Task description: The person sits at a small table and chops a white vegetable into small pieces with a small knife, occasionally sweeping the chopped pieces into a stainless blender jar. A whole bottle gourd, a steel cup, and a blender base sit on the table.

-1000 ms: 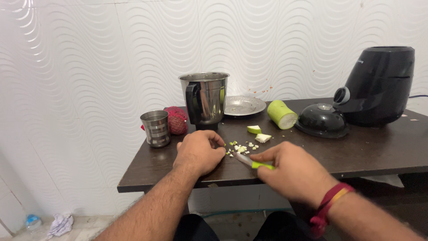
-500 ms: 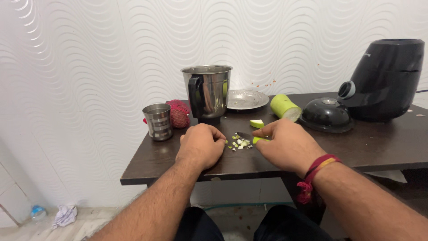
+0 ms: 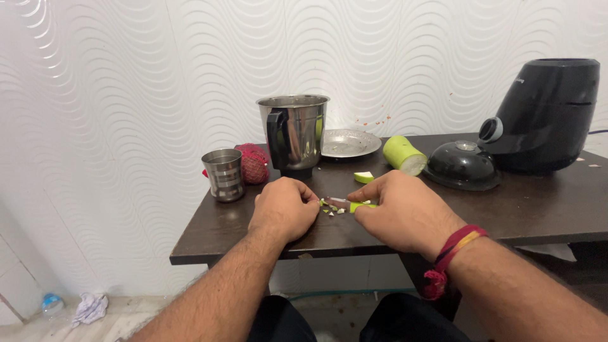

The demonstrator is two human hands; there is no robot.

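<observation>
Left hand (image 3: 283,208): my fingers curled down, pinning small chopped pieces (image 3: 332,209) on the dark table (image 3: 538,209).
Right hand (image 3: 405,212): closed around the green-handled knife (image 3: 347,204), blade at the pieces.
Behind: steel jar (image 3: 294,134), apple slice (image 3: 363,177).

Dark wooden table (image 3: 544,209). Left hand (image 3: 284,208), curled, at centre beside small chopped pieces (image 3: 332,209). Right hand (image 3: 405,212) grips green-handled knife (image 3: 349,204), blade apparently on the pieces. Steel jar (image 3: 294,133) at twelve o'clock; steel cup (image 3: 223,175) at ten; black mixer base (image 3: 546,114) at two.
</observation>
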